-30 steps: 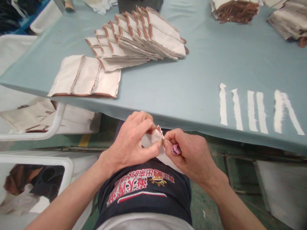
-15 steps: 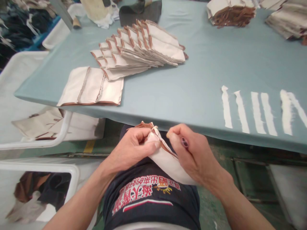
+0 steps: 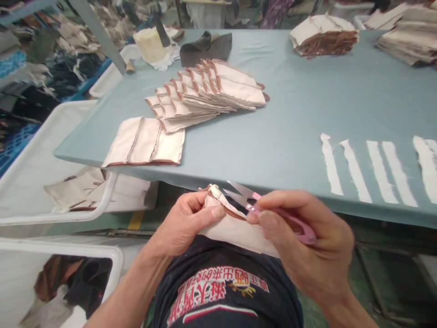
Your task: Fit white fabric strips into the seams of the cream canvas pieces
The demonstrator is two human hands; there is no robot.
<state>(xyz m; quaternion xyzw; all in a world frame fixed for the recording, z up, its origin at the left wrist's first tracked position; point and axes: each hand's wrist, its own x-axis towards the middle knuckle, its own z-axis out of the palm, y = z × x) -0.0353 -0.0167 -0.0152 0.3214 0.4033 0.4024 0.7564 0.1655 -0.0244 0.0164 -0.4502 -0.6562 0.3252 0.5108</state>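
My left hand (image 3: pixel 194 218) pinches the corner of a cream fabric piece (image 3: pixel 235 234) with a brown seam edge, held over my lap. My right hand (image 3: pixel 300 232) is closed around pink thread snips (image 3: pixel 283 216). The snips' blades are apart, their tips pointing left close to the seam near my left fingertips. Whether the blades touch the fabric I cannot tell. The fabric's right end passes behind my right hand. On the table, a similar flat fabric piece (image 3: pixel 146 142) lies near the front edge, beside a fanned stack of such pieces (image 3: pixel 208 93).
The blue-green table (image 3: pixel 273 150) has white fabric strips (image 3: pixel 375 173) at its right front. More fabric stacks (image 3: pixel 324 36) and a dark cloth piece (image 3: pixel 206 49) lie farther back. White bins (image 3: pixel 118 255) with fabric stand at left, near a metal post (image 3: pixel 99 36).
The snips have turned out from inside my right hand, their blades now showing toward the seam. My right hand has shifted right. The view has tilted up, showing more beyond the table.
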